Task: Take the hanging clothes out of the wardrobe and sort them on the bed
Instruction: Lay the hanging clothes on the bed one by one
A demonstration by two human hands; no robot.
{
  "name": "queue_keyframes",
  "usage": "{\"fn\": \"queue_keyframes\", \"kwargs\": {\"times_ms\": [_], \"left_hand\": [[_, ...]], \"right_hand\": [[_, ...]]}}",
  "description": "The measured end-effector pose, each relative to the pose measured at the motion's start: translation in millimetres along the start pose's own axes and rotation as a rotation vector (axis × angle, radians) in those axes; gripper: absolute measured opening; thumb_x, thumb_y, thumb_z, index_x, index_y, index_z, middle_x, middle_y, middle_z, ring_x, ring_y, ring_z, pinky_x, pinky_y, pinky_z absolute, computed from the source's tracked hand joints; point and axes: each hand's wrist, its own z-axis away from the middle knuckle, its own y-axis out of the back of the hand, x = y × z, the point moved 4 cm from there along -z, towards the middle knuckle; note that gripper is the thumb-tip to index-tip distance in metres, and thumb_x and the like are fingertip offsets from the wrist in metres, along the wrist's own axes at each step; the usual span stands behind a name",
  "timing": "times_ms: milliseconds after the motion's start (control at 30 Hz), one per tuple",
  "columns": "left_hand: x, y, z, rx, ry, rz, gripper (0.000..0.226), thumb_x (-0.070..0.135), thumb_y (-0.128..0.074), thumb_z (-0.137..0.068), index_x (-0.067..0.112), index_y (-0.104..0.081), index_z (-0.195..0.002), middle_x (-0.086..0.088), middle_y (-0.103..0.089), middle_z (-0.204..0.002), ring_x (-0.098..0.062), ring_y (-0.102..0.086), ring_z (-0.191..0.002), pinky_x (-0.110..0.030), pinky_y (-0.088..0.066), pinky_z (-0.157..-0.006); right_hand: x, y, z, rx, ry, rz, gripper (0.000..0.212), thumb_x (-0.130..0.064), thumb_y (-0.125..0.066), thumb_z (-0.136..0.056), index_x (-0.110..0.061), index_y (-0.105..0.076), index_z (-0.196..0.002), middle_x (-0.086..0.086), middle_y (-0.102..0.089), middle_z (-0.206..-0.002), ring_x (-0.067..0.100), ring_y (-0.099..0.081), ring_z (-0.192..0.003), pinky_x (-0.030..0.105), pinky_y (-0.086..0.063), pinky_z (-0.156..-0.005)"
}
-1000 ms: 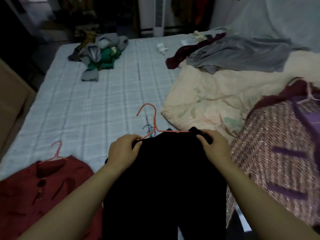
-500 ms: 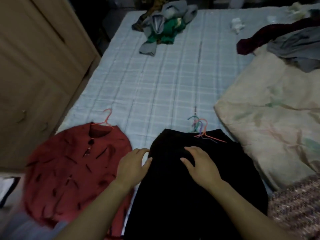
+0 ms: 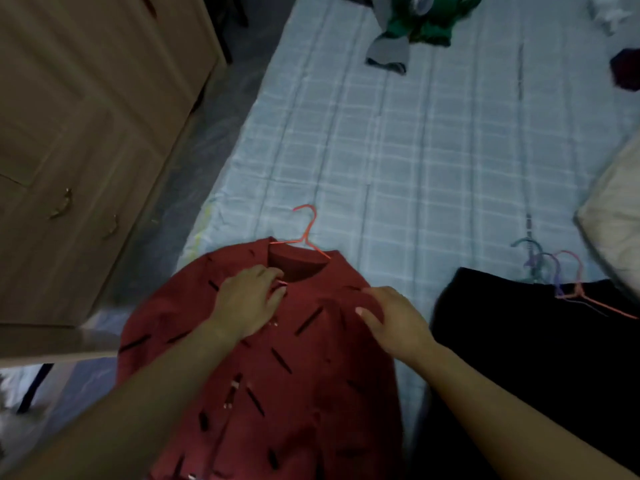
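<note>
The red garment (image 3: 277,375), soft and probably light, flecked with dark dashes, lies flat at the near edge of the checked bed (image 3: 415,150) on a thin orange hanger (image 3: 306,233). It should drape limply, so the hanger's neck or the shoulders look the best hold. The left hand (image 3: 247,301) rests at its neckline, pinching or not I cannot tell; the right hand (image 3: 398,323) lies relaxed on one shoulder.

Matt red cloth garment (image 3: 277,375), thin orange wire hanger (image 3: 306,235), quilted checked bedcover (image 3: 433,161), matt wood-look wardrobe (image 3: 86,116)
</note>
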Motion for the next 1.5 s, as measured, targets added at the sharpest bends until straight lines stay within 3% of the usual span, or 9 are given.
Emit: {"fn": "queue_keyframes", "kwargs": {"times_ms": [133, 267, 400, 533, 667, 900, 1000, 1300, 1500], "left_hand": [[-79.0, -30.0, -47.1, -0.038, -0.008, 0.009, 0.055, 0.051, -0.029, -0.08, 0.02, -0.062, -0.111, -0.007, -0.062, -0.111, -0.031, -0.059, -0.101, -0.044, -0.051, -0.082], [-128.4, -46.0, -89.1, -0.003, 0.073, 0.07, 0.035, 0.03, -0.052, -0.09, 0.013, -0.058, -0.12, -0.011, -0.054, -0.126, -0.032, -0.046, -0.119, -0.047, -0.044, -0.095], [-145.0, -72.6, -113.5, -0.137, 0.059, 0.072, 0.041, 0.031, -0.047, -0.095, 0.014, -0.049, -0.132, -0.011, -0.05, -0.134, -0.031, -0.044, -0.123, -0.046, -0.039, -0.1], [-135.5, -86.6, -114.6, -0.187, 0.081, 0.044, 0.034, 0.037, -0.04, -0.096, 0.016, -0.053, -0.119, -0.013, -0.061, -0.113, -0.034, -0.055, -0.103, -0.045, -0.046, -0.085], [-118.0, -72.9, -92.6, -0.167, 0.044, 0.124, 0.029, 0.04, -0.042, -0.096, 0.016, -0.056, -0.106, -0.013, -0.066, -0.099, -0.034, -0.06, -0.095, -0.041, -0.046, -0.077], [-79.3, 6.3, 30.9, -0.071, -0.074, 0.371, 0.012, 0.039, -0.055, -0.09, 0.029, -0.06, -0.088, 0.008, -0.064, -0.087, -0.012, -0.061, -0.086, -0.026, -0.042, -0.075], [-51.4, 25.0, 89.4, -0.066, -0.124, 0.348, 0.027, 0.048, -0.048, -0.082, 0.027, -0.063, -0.09, 0.007, -0.065, -0.088, -0.013, -0.061, -0.087, -0.031, -0.045, -0.079], [91.1, 67.6, 267.3, 0.081, -0.41, 0.357, 0.007, 0.028, -0.069, -0.082, 0.022, -0.068, -0.086, 0.007, -0.068, -0.089, -0.013, -0.06, -0.087, -0.031, -0.045, -0.079], [191.3, 65.9, 365.1, 0.006, -0.605, 0.401, 0.007, 0.033, -0.067, -0.083, 0.026, -0.068, -0.084, 0.014, -0.067, -0.086, -0.008, -0.059, -0.084, -0.027, -0.042, -0.076]], "right_hand": [[-2.1, -49.4, -71.0, -0.035, -0.097, 0.084, 0.049, -0.038, -0.055, -0.089, -0.011, -0.05, -0.13, 0.012, -0.051, -0.129, 0.03, -0.049, -0.117, 0.036, -0.04, -0.099], [16.2, -75.8, -107.8, -0.141, -0.279, 0.176, 0.071, -0.044, -0.052, -0.09, -0.013, -0.021, -0.146, 0.014, -0.026, -0.149, 0.031, -0.03, -0.134, 0.041, -0.032, -0.107], [22.2, -93.2, -121.5, -0.179, -0.344, 0.21, 0.081, -0.051, -0.047, -0.09, -0.02, -0.001, -0.149, 0.011, -0.023, -0.149, 0.033, -0.031, -0.132, 0.047, -0.031, -0.106], [19.8, -90.6, -121.3, -0.065, -0.307, 0.124, 0.06, -0.041, -0.045, -0.094, -0.022, -0.022, -0.146, 0.015, -0.043, -0.131, 0.034, -0.044, -0.116, 0.039, -0.036, -0.098], [10.4, -76.6, -91.2, 0.112, -0.248, -0.058, 0.032, -0.032, -0.05, -0.094, -0.021, -0.055, -0.123, 0.011, -0.059, -0.11, 0.029, -0.056, -0.103, 0.032, -0.039, -0.088], [-31.5, -65.9, 53.8, 0.326, -0.152, -0.253, 0.016, -0.027, -0.058, -0.09, -0.024, -0.066, -0.104, -0.004, -0.066, -0.097, 0.01, -0.06, -0.093, 0.012, -0.037, -0.084], [-39.4, -77.9, 133.8, 0.393, -0.186, -0.31, 0.016, -0.025, -0.062, -0.088, -0.027, -0.068, -0.103, -0.013, -0.067, -0.1, 0.003, -0.059, -0.095, 0.002, -0.033, -0.085], [-50.7, -80.3, 404.4, 0.889, -0.292, -0.497, 0.025, -0.02, -0.069, -0.083, -0.043, -0.064, -0.09, -0.015, -0.067, -0.09, -0.007, -0.06, -0.09, 0.004, -0.039, -0.082], [-37.8, -75.7, 557.9, 1.154, -0.397, -0.479, 0.022, -0.024, -0.071, -0.08, -0.044, -0.067, -0.086, -0.016, -0.068, -0.09, -0.005, -0.06, -0.088, 0.006, -0.04, -0.081]]}}
